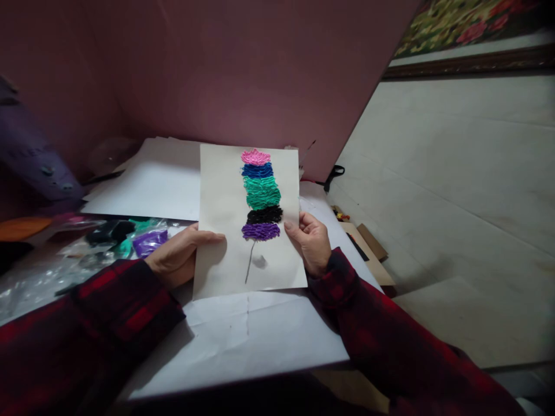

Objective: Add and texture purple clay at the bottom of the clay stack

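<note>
Between my two hands a white sheet of paper is held up, tilted toward me above the table. Down its middle runs a raised, textured feather-like shape in bands of pink, blue, green, black and purple. A thin dark stem line runs down from the purple band, with a grey smudge beside it. My left hand pinches the sheet's left edge, thumb on the front. My right hand grips the right edge, its thumb on the front and the other fingers curled at the edge.
White paper covers the table. Behind my left hand lie a stack of white sheets and clear plastic bags with black, green and purple material. Cardboard pieces lie on the right. A pink wall stands behind.
</note>
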A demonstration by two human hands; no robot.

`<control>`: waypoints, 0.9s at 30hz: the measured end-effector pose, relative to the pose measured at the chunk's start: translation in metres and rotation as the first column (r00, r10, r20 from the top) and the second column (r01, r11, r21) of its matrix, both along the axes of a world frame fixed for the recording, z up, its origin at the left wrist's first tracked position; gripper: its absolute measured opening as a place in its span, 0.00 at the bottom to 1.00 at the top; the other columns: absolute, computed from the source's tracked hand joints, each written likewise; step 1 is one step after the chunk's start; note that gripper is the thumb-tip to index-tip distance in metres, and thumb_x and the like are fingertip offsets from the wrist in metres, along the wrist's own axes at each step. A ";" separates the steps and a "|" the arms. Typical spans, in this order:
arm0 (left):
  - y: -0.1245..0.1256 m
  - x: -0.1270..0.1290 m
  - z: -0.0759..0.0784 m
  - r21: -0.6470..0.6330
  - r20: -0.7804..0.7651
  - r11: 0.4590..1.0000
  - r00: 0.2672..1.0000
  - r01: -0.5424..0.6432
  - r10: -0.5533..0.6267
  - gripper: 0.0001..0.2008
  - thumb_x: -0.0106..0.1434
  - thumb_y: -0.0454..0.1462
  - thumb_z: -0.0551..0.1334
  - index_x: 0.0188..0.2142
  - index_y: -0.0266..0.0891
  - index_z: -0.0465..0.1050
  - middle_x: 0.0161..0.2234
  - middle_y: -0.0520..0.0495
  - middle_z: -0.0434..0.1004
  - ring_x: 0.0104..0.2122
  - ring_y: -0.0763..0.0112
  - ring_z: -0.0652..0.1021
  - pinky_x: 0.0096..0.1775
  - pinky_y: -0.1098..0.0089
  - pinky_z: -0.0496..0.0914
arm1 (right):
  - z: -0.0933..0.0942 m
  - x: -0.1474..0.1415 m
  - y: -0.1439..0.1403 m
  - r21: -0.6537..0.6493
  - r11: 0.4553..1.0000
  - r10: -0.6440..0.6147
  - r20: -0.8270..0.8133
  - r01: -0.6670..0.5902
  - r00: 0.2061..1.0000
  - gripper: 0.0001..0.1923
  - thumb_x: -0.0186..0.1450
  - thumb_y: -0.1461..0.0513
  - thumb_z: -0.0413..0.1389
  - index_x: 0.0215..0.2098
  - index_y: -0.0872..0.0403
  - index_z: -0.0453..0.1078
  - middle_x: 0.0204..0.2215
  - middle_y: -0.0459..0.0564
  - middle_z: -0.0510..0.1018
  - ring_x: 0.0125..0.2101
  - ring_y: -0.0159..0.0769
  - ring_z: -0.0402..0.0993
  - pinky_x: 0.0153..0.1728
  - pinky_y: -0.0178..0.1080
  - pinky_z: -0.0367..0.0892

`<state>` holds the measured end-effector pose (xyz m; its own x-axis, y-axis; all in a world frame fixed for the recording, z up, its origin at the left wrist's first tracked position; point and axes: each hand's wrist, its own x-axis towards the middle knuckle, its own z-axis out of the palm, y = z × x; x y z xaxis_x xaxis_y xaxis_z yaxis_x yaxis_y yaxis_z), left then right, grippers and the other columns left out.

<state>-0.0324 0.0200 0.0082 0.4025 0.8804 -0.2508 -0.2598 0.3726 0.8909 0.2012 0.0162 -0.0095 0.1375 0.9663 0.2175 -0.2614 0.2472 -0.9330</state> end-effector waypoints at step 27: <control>0.010 0.001 0.013 0.072 -0.017 0.901 0.902 -0.428 0.430 0.24 0.53 0.26 0.61 0.50 0.34 0.61 0.35 0.41 0.73 0.32 0.65 0.79 0.35 0.68 0.74 | 0.011 0.016 0.013 -0.042 0.955 -0.296 -0.213 0.294 0.931 0.18 0.46 0.65 0.64 0.35 0.54 0.70 0.26 0.45 0.80 0.26 0.40 0.77 0.31 0.44 0.74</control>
